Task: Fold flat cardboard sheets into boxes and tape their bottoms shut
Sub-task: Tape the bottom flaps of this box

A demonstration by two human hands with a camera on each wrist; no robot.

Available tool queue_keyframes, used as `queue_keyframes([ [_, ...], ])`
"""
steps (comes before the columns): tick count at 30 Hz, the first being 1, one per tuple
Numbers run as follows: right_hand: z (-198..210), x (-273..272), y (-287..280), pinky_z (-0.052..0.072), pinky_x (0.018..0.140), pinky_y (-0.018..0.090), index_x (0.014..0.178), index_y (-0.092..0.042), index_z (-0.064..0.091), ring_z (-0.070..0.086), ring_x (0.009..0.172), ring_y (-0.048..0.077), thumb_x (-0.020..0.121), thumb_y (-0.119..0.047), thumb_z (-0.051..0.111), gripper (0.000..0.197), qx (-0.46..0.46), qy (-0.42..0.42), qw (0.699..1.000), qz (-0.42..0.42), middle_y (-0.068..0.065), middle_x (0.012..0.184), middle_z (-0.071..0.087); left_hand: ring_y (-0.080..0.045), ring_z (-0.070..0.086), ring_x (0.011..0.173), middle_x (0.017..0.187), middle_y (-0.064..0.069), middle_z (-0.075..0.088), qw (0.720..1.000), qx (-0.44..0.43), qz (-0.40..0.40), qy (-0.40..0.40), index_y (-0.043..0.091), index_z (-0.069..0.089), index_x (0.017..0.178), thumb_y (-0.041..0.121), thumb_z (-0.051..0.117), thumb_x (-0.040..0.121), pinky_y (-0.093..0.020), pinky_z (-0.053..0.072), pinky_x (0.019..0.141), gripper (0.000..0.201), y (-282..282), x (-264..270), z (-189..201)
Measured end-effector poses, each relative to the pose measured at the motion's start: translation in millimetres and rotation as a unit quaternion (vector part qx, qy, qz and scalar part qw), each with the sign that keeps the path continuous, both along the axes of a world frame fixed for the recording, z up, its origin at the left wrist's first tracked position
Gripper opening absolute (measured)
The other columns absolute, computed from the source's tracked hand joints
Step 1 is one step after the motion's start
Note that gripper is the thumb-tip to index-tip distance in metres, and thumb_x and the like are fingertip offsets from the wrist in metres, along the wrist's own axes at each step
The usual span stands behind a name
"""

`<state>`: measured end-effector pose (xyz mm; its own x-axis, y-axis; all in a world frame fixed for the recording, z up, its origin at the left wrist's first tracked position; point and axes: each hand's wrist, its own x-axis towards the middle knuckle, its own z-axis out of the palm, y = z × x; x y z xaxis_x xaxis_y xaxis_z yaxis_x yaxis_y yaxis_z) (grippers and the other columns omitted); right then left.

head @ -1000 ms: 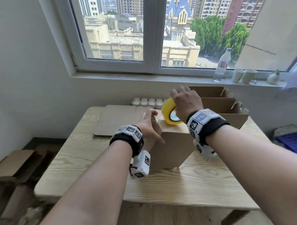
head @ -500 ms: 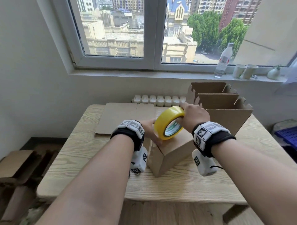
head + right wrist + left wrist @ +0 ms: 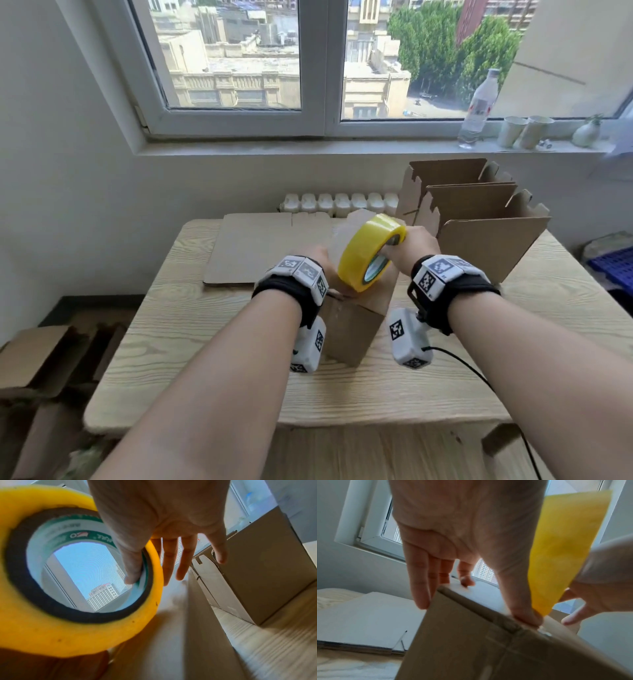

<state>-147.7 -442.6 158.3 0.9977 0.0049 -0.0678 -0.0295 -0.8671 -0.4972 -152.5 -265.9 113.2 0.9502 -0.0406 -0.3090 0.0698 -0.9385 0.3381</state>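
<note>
A small brown cardboard box (image 3: pixel 352 329) stands on the wooden table (image 3: pixel 205 359) with its closed flaps upward. My left hand (image 3: pixel 318 260) lies on its top: the fingers reach straight over the left edge and the thumb (image 3: pixel 522 612) presses the near top edge, where a clear tape strip runs down the side of the box (image 3: pixel 488 649). My right hand (image 3: pixel 414 246) holds a yellow tape roll (image 3: pixel 368 253) just above the box, tilted on edge. In the right wrist view the thumb (image 3: pixel 133 572) sits inside the roll's (image 3: pixel 51 635) core and the fingers lie outside it.
A stack of flat cardboard sheets (image 3: pixel 260 250) lies at the table's back left. Folded open boxes (image 3: pixel 486 240) stand at the back right, close to my right hand. A bottle (image 3: pixel 479 106) and cups sit on the sill. Cardboard (image 3: pixel 37 363) lies on the floor at left.
My right hand has drawn the tape roll from the box's far edge toward me, over its top. My left hand has shifted back to the near left edge of the box.
</note>
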Motion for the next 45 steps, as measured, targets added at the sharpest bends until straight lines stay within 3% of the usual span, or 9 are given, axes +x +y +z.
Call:
queue_keyframes([
  [4, -5.1, 5.6, -0.3, 0.039, 0.067, 0.029, 0.067, -0.019, 0.049, 0.055, 0.080, 0.026, 0.084, -0.025, 0.069, 0.027, 0.035, 0.007, 0.999, -0.018, 0.008, 0.086, 0.060, -0.034, 0.050, 0.124, 0.139, -0.010, 0.047, 0.998, -0.006, 0.056, 0.024, 0.020, 0.024, 0.147, 0.050, 0.073, 0.076, -0.040, 0.045, 0.093, 0.091, -6.9, 3.8, 8.1],
  [7, -6.9, 12.1, -8.3, 0.043, 0.070, 0.029, 0.078, -0.017, 0.056, 0.058, 0.084, 0.024, 0.080, -0.022, 0.074, 0.018, 0.061, 0.021, 0.998, 0.000, 0.005, 0.088, 0.061, -0.031, 0.033, 0.139, 0.155, -0.011, 0.026, 0.989, -0.088, 0.099, 0.064, 0.020, -0.006, 0.154, 0.047, 0.071, 0.081, -0.043, 0.031, 0.108, 0.109, -15.0, 14.8, 3.0],
  [10, -5.5, 22.2, -17.8, 0.042, 0.072, 0.027, 0.098, -0.010, 0.063, 0.057, 0.087, 0.021, 0.080, -0.013, 0.073, 0.021, 0.120, 0.008, 0.993, 0.015, 0.004, 0.091, 0.061, -0.025, 0.048, 0.128, 0.147, 0.000, 0.041, 0.988, -0.105, 0.074, 0.087, 0.034, 0.013, 0.148, 0.075, 0.081, 0.042, -0.048, 0.042, 0.104, 0.131, -22.9, 47.9, -40.3],
  [12, -4.2, 29.9, -23.0, 0.037, 0.065, 0.025, 0.087, -0.007, 0.062, 0.053, 0.080, 0.018, 0.080, -0.006, 0.069, 0.010, 0.144, -0.004, 0.989, 0.023, 0.005, 0.083, 0.059, -0.016, 0.061, 0.110, 0.132, 0.005, 0.057, 0.983, -0.155, 0.066, 0.074, 0.044, 0.033, 0.133, 0.087, 0.074, 0.016, -0.044, 0.052, 0.090, 0.131, -25.0, 99.6, -109.5],
  [19, -19.8, 69.9, -32.3, 0.038, 0.069, 0.025, 0.091, 0.003, 0.066, 0.052, 0.080, 0.019, 0.084, 0.001, 0.058, 0.010, 0.164, -0.015, 0.986, 0.037, 0.016, 0.096, 0.064, -0.020, 0.059, 0.112, 0.122, 0.004, 0.062, 0.986, -0.125, 0.005, 0.109, 0.031, 0.052, 0.132, 0.067, 0.079, 0.039, -0.041, 0.046, 0.100, 0.103, -46.6, 44.4, 6.5],
  [28, -26.9, 107.1, -28.8, 0.041, 0.076, 0.027, 0.112, -0.013, 0.059, 0.058, 0.092, 0.019, 0.091, -0.011, 0.057, 0.022, 0.207, -0.012, 0.978, 0.013, 0.002, 0.103, 0.063, -0.020, 0.055, 0.112, 0.123, 0.000, 0.059, 0.980, -0.168, 0.036, 0.098, 0.024, 0.048, 0.133, 0.049, 0.082, 0.060, -0.040, 0.044, 0.100, 0.084, -59.5, 50.5, 19.6],
  [35, -30.9, 110.4, -37.9, 0.037, 0.086, 0.027, 0.134, -0.019, 0.044, 0.052, 0.106, 0.019, 0.091, -0.005, 0.057, 0.047, 0.198, 0.018, 0.977, 0.081, 0.001, 0.115, 0.051, -0.021, 0.057, 0.113, 0.123, 0.002, 0.062, 0.971, -0.194, 0.092, 0.104, 0.027, 0.052, 0.132, 0.072, 0.077, 0.032, -0.044, 0.045, 0.100, 0.113, -66.0, 71.7, -5.0],
  [40, -32.7, 114.3, -35.1, 0.036, 0.097, 0.029, 0.145, -0.009, 0.027, 0.047, 0.120, 0.024, 0.094, -0.005, 0.050, 0.056, 0.087, 0.038, 0.988, 0.125, 0.010, 0.126, 0.048, -0.019, 0.051, 0.108, 0.122, -0.004, 0.057, 0.968, -0.202, 0.089, 0.119, 0.013, 0.050, 0.132, 0.024, 0.078, 0.079, -0.028, 0.039, 0.090, 0.061, -70.8, 58.4, 12.8],
  [45, -30.5, 107.4, -37.2, 0.041, 0.099, 0.037, 0.135, -0.019, 0.043, 0.048, 0.123, 0.031, 0.090, -0.019, 0.057, 0.046, 0.085, 0.000, 0.989, 0.122, 0.010, 0.134, 0.050, -0.021, 0.056, 0.109, 0.122, -0.003, 0.058, 0.970, -0.200, 0.088, 0.102, 0.019, 0.048, 0.135, 0.039, 0.080, 0.075, -0.032, 0.045, 0.083, 0.071, -66.9, 50.9, 12.8],
])
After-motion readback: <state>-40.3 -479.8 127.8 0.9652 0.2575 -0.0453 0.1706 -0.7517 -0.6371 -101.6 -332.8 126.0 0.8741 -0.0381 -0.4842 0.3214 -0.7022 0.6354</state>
